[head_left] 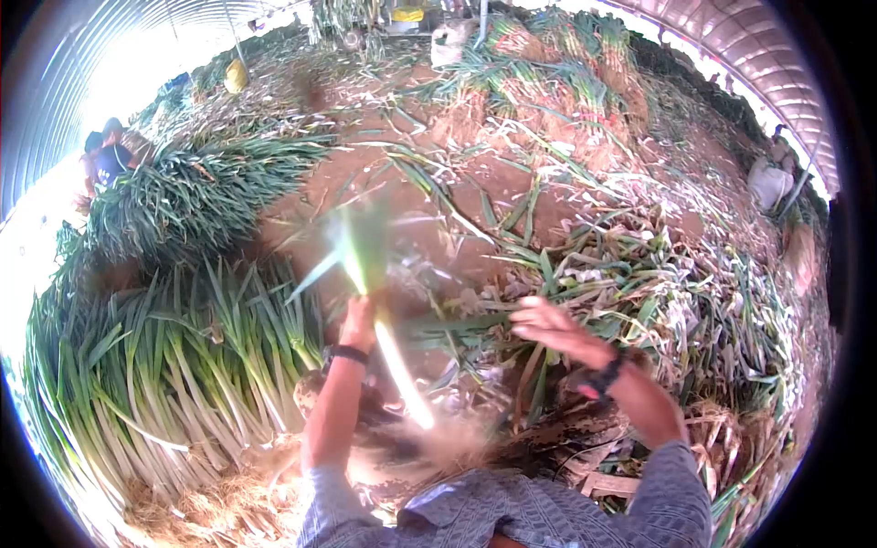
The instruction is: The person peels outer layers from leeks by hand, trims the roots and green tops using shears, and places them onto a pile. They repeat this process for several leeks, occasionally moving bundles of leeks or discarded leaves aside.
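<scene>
stalk [400, 370], long and leek-like, gripped in the left hand [359, 320] near the change from white to green; pale lower end angled back toward the body and slightly right, blurred leaves pointing away and a little left. left hand clearly the nearer to it. right hand [546, 327] off to the right, apart from it, fingers loosely extended; exact spread between them hard to tell. dark bands at both wrists, without readable marking. to the left, a row of stalks [183, 374], roots toward the body; to the right, a heap of loose leaves [676, 301]. farther off, bundled stalks [548, 91] and, at far left, a person [111, 157]. no legible brand, label or writing.
</scene>
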### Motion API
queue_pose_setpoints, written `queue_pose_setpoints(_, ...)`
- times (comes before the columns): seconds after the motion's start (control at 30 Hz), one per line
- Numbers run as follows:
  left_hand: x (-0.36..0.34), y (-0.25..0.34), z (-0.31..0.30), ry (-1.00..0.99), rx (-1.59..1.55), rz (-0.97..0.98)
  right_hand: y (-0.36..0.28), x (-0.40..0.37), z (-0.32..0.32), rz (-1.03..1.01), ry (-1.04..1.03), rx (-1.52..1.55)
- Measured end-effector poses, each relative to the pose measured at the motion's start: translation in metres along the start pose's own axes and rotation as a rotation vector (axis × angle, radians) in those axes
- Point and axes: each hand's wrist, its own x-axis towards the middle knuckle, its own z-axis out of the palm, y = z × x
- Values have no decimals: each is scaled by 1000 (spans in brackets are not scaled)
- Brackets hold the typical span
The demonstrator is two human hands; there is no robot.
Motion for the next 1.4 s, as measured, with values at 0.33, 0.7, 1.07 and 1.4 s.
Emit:
queue_pose_setpoints(0.33, -216, -7, 47, -760, -403, -160, 15, 90, 149, -142, 312, 823)
queue_pose_setpoints(0.7, -333, -46, -4, -259, 433, 507, -19, 77, 191, -194, 44, 776)
queue_pose_setpoints(1.07, -480, 373, -220, 867, 591, 744, -173, 58, 314, -1042, -668, -345)
queue_pose_setpoints(1.4, -463, 271, -366, 1775, 1582, 742, 71, 141, 213, -202, -490, -463)
